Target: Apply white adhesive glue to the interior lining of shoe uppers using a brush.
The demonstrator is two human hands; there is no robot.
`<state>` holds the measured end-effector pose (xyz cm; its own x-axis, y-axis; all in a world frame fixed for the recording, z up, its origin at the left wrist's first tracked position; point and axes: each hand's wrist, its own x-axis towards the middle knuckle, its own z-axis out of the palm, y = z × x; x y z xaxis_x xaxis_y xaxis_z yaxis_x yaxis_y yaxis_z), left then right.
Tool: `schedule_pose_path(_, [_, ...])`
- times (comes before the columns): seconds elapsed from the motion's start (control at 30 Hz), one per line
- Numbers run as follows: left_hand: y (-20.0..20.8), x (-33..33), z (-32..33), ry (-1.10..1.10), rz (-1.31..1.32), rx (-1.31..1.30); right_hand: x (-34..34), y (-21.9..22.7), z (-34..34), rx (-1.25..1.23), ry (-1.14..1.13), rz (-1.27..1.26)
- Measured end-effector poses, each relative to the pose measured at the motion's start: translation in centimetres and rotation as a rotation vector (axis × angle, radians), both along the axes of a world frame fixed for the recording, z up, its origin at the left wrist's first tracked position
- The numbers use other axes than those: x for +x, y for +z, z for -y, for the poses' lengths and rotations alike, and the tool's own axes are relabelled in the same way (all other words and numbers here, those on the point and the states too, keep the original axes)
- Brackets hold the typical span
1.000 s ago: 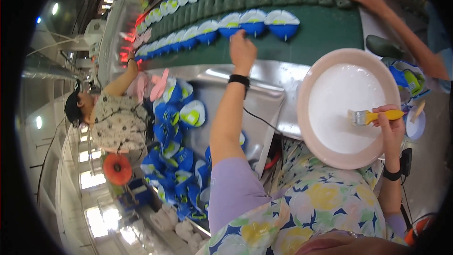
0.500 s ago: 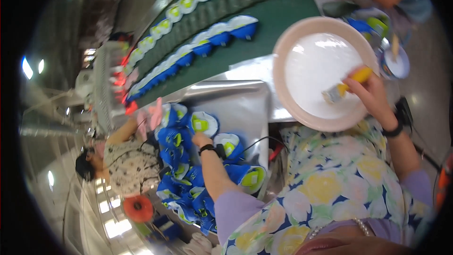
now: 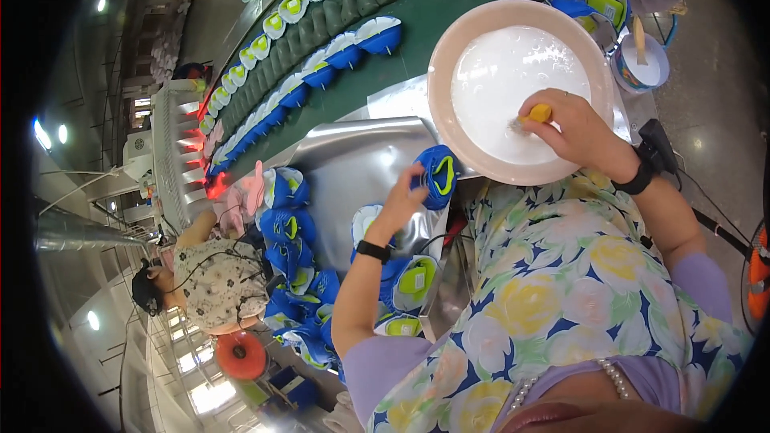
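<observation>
My left hand [image 3: 401,202] is at the left edge of a blue shoe upper [image 3: 440,178] with a lime-green lining, its fingers closed at the upper's side. That upper stands at the tray's right end, close beside a wide pinkish basin [image 3: 443,109]. White liquid [image 3: 489,88] fills much of the basin. Over it, my right hand [image 3: 573,132] grips a brush [image 3: 539,113] by its yellow handle. The bristles point down at the liquid and are mostly hidden. More blue shoe uppers [image 3: 287,228] lie piled on the left of the metal tray [image 3: 337,156].
A green conveyor [image 3: 425,8] carries rows of blue-and-white uppers [image 3: 341,52] and dark shoe lasts [image 3: 350,12]. A small pail [image 3: 642,72] with a brush stands at right beside another upper [image 3: 601,4]. One co-worker [image 3: 220,281] is at left; another person's arm shows top right.
My left hand has moved right from the tray's pile, and a blue upper now stands beside the basin. My right hand has turned the brush downward into the liquid.
</observation>
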<state>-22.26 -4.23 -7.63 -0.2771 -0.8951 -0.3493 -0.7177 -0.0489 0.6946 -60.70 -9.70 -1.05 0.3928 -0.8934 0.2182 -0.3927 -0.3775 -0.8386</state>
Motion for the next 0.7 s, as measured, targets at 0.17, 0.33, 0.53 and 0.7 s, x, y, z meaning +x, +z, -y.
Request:
schedule_pose_path(0.17, [0.1, -4.6, 0.4, -0.021, 0.502, -0.124, -0.4, 0.3, -0.3, -0.103, 0.074, 0.005])
schedule_pose_path(0.33, [2.7, -4.5, 2.9, -0.175, 0.535, -0.190, -4.1, 1.7, 0.4, -0.148, -0.121, 0.145])
schedule_pose_path(0.53, [10.6, -1.6, 6.5, 0.368, -0.335, -0.027, -7.7, 1.7, 1.8, -0.059, -0.172, 0.105])
schedule_pose_path(0.7, [9.9, -6.5, 6.6, 0.022, -0.199, -0.199, -6.1, 4.6, 3.3, -0.080, -0.130, 0.388])
